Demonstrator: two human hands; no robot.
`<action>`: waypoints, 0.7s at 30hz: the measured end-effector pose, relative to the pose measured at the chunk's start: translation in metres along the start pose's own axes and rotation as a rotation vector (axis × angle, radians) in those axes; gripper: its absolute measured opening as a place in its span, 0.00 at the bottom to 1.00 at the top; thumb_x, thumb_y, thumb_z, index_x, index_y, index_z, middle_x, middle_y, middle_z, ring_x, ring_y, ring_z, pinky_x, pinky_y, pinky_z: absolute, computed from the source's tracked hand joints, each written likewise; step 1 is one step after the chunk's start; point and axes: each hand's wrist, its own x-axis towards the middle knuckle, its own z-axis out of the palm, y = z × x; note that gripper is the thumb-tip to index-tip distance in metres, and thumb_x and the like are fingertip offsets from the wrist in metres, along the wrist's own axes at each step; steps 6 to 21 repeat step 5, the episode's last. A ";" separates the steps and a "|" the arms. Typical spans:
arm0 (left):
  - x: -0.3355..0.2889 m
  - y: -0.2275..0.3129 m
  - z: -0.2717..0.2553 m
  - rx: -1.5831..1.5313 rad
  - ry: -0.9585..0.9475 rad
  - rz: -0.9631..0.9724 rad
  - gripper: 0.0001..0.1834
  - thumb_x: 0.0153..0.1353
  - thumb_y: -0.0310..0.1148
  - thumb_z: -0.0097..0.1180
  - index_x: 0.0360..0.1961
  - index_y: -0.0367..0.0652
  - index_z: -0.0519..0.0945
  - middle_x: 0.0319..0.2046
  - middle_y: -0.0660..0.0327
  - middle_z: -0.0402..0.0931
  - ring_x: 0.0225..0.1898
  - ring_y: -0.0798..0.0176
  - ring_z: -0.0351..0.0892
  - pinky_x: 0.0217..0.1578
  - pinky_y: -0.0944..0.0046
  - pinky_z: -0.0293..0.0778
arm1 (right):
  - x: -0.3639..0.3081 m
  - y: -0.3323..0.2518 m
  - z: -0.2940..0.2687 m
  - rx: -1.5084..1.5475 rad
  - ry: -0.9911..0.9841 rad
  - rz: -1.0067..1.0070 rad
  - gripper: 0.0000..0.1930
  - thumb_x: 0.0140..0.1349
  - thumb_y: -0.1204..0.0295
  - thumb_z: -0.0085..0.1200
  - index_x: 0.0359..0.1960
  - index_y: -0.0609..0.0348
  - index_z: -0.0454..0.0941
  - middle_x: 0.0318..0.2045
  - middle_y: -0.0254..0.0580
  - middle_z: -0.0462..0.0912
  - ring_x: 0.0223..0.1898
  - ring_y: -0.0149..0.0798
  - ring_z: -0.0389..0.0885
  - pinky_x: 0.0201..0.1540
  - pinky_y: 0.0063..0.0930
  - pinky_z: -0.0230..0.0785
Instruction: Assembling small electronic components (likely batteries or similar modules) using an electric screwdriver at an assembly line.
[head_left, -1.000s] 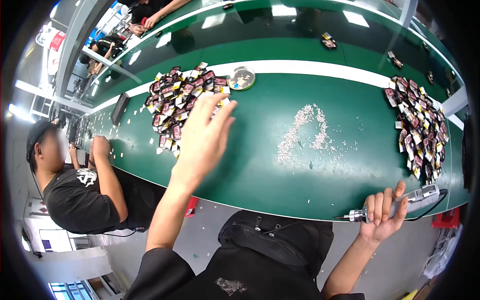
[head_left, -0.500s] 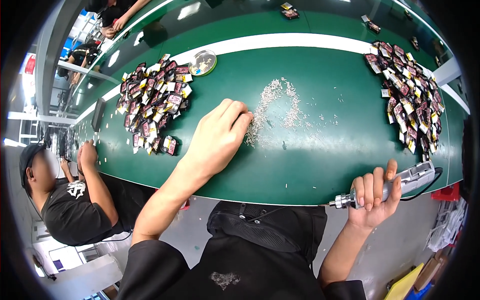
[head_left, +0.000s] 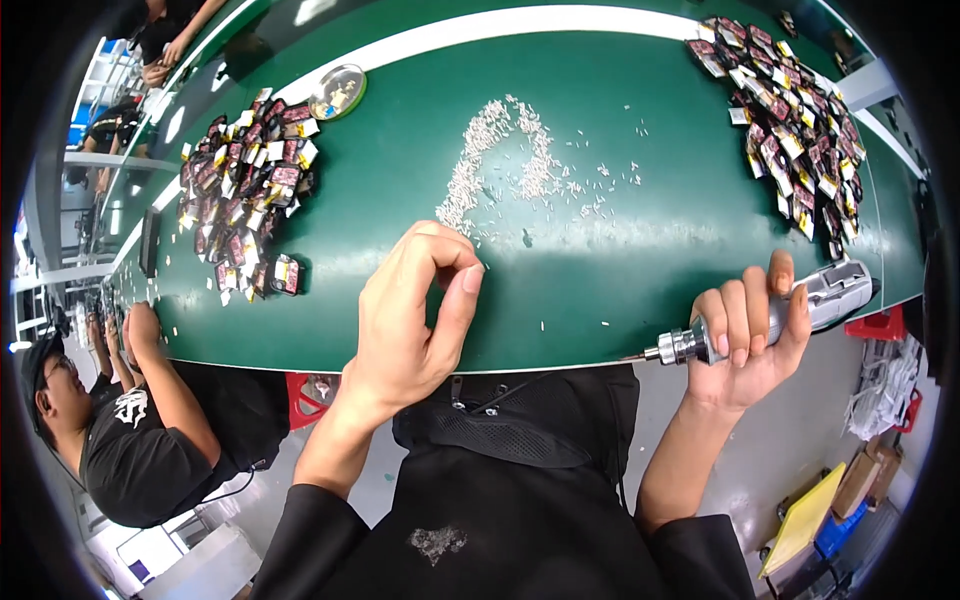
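Observation:
My left hand (head_left: 415, 310) is above the near part of the green table, just in front of a loose heap of small silvery-white rods (head_left: 465, 180) that look like screws. Its fingers are curled, thumb and forefinger close together. A tiny pale piece shows by the thumb tip; whether it is held or lies on the table I cannot make out. In my right hand (head_left: 745, 330) is a grey electric screwdriver (head_left: 838, 292), gripped round its body at the table's near edge. Its bit points left, and a dark cable shows at its rear end.
Small black-and-pink parts with white and yellow tags form a left pile (head_left: 250, 190) and a right pile (head_left: 790, 130). A round dish (head_left: 338, 92) holds small pieces behind the left pile. Another person (head_left: 140, 430) sits at the left. Red stools (head_left: 308, 402) stand beneath the table edge.
My left hand has drawn back from the edge of the rod heap toward me. My right hand keeps its grip on the screwdriver. The whole view has shifted somewhat.

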 end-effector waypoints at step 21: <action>-0.025 0.022 0.031 -0.735 0.061 -0.261 0.05 0.54 0.15 0.56 0.32 0.33 0.78 0.32 0.54 0.76 0.32 0.62 0.76 0.37 0.70 0.72 | -0.002 0.005 0.031 0.130 -0.135 -0.068 0.12 0.70 0.60 0.39 0.39 0.56 0.66 0.13 0.28 0.62 0.11 0.27 0.59 0.20 0.26 0.61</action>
